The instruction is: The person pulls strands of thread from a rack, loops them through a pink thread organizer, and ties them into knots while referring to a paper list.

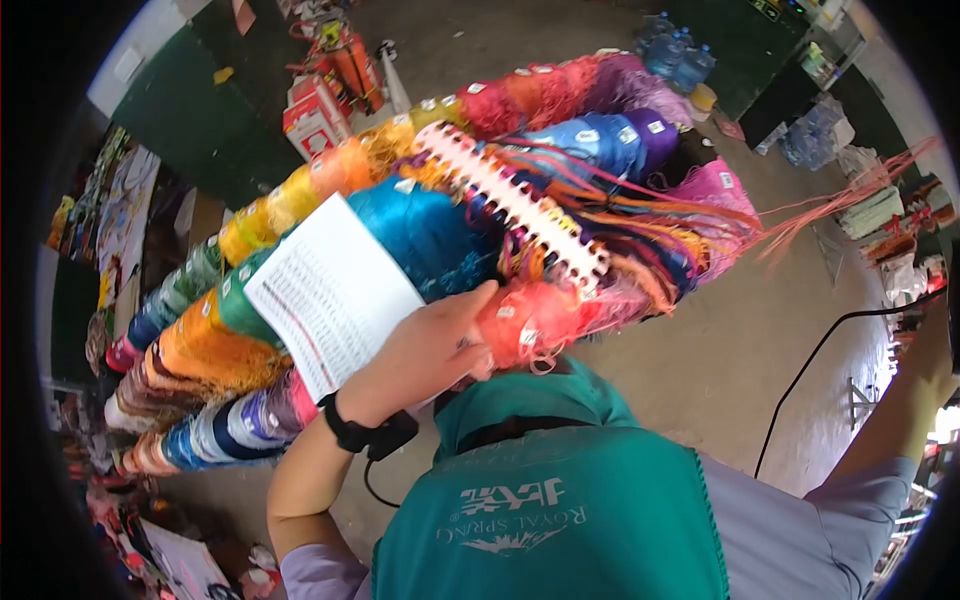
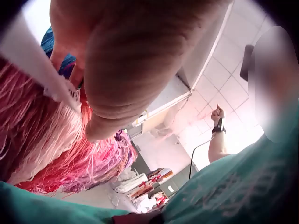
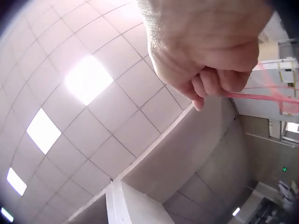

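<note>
The left hand (image 1: 425, 345) grips a coral thread bundle (image 1: 530, 322) at the near end of the thread rows; in the left wrist view, the left hand (image 2: 126, 60) is close up, its fingertips partly hidden. Beside its wrist lies a printed sheet (image 1: 330, 290). A pink perforated strip (image 1: 510, 205) crosses the threads, loose orange and purple strands (image 1: 620, 205) hanging from it. Raised far to the right, the right hand (image 3: 210, 51) has its fingers curled round thin pink strands (image 3: 261, 97); in the head view these strands (image 1: 860, 205) stretch toward the upper right.
Long rows of labelled coloured threads, including an orange bundle (image 1: 205, 335), extend leftward. A black cable (image 1: 825, 335) hangs at the right. Red boxes (image 1: 315, 118) and water bottles (image 1: 675, 52) stand beyond. A green apron (image 1: 560, 500) fills the near side.
</note>
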